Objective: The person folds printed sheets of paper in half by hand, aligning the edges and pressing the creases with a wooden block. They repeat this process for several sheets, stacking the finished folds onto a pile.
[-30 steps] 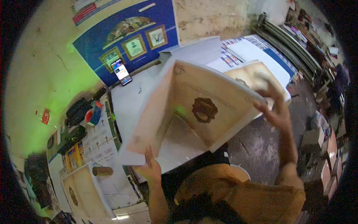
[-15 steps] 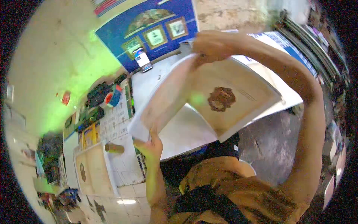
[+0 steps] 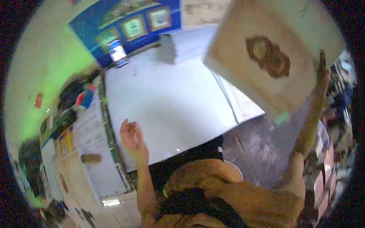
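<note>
A large tan printed sheet [image 3: 235,62] with white margins and a brown ornate emblem is raised at the upper right. My right hand [image 3: 322,72] grips it near its right edge, fingers lying along the paper. The sheet hangs tilted, apart from the table. My left hand [image 3: 132,136] hovers over the left part of the white tabletop [image 3: 171,102], its fingers loosely curled and apart, with nothing in them.
A phone [image 3: 118,52] leans against a blue poster [image 3: 87,28] at the back. Beside it stands a white stack or box [image 3: 190,43]. On the left side surface lie a tape dispenser [image 3: 85,99], a brown cylinder [image 3: 91,158] and papers. A grey floor [image 3: 258,144] shows at right.
My right hand has carried the printed sheet off the table, up and to the right. My left hand has let go of it. The view has shifted slightly.
</note>
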Tool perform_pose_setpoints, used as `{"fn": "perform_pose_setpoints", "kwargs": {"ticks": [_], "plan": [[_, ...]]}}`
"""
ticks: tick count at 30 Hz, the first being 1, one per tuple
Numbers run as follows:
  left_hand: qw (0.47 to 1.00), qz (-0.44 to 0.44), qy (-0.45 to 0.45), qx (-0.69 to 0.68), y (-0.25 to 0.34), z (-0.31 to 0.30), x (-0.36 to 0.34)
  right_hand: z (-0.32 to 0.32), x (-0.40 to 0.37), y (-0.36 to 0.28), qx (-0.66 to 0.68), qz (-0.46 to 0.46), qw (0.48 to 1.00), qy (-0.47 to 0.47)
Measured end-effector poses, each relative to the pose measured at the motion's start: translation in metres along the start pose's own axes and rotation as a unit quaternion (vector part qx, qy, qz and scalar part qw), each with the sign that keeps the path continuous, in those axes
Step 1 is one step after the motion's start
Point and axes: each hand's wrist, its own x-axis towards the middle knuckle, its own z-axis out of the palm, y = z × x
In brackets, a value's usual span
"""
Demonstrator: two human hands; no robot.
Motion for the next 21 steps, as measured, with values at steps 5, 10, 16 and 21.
{"fn": "perform_pose_setpoints", "kwargs": {"ticks": [5, 10, 16, 21], "plan": [[0.993, -0.099, -0.043, -0.050, -0.032, 0.022, -0.012, -0.011, -0.003, 0.047, 0.072, -0.056, 0.985, 0.148], [0.987, -0.135, -0.085, -0.036, -0.026, 0.054, -0.007, -0.012, -0.012, 0.163, 0.137, 0.068, 0.901, 0.406], [0.978, -0.126, -0.163, -0.017, -0.027, 0.081, -0.002, -0.012, -0.115, 0.291, 0.012, 0.222, 0.874, 0.433], [0.958, -0.079, -0.276, 0.017, -0.011, 0.126, 0.004, 0.002, -0.114, 0.271, -0.085, 0.294, 0.862, 0.404]]}}
